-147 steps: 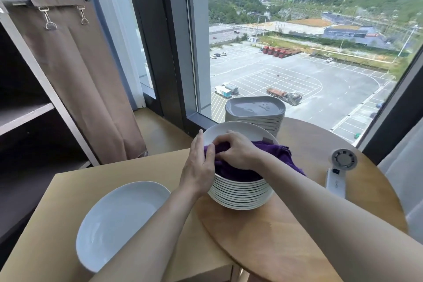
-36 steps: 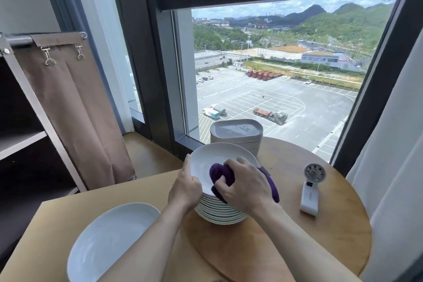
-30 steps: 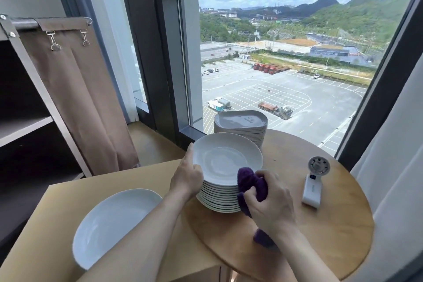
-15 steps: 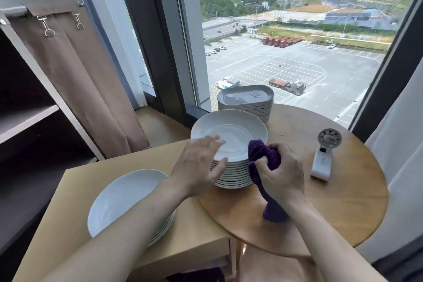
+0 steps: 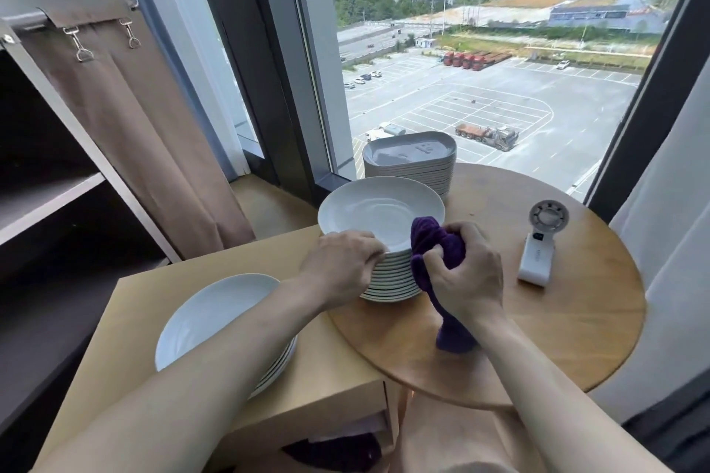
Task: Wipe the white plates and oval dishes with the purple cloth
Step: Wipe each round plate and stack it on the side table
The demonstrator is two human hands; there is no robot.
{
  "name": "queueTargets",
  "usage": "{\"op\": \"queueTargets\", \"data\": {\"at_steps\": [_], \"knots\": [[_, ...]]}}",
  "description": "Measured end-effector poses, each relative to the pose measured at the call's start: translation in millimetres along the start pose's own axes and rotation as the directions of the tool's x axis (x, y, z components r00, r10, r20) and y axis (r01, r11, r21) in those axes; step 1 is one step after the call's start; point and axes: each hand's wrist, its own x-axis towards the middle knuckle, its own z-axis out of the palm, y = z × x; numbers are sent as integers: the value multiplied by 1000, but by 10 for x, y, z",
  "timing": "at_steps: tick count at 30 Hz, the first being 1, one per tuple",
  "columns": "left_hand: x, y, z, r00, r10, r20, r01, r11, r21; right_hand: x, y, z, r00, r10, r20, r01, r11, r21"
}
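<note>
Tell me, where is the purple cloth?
In the head view, the purple cloth is bunched in the right hand, just right of centre, touching the near right edge of the plate stack on the round wooden table.

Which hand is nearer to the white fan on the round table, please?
Right. The right hand, gripping the purple cloth, is just left of the fan; the left hand grips the plate stack, farther left.
</note>
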Motion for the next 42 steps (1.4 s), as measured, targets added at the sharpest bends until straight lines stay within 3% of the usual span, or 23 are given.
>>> {"op": "queueTargets", "data": {"at_steps": [4,12,24,28,33,42], "knots": [[-6,22,-86,1000,14,-25,-11,993,122,3,-34,4,999,-29,-44,31,999,44],[-70,56,-137,997,31,77,-46,979,199,-39,-14,35,997,-74,-31,75,997,25],[-175,-123,-400,993,117,-16,-95,874,476,-123,-153,55,985,-167,-40,169,983,67],[-380,-306,-607,988,145,-53,-100,862,497,-173,-183,81,979,-206,2,205,977,65],[-804,-498,-784,967,153,-203,-39,879,476,-267,-295,136,965,-257,55,252,964,81],[-1730,-856,-407,972,-3,-237,105,902,420,-798,-667,367,875,-396,278,367,918,150]]}}
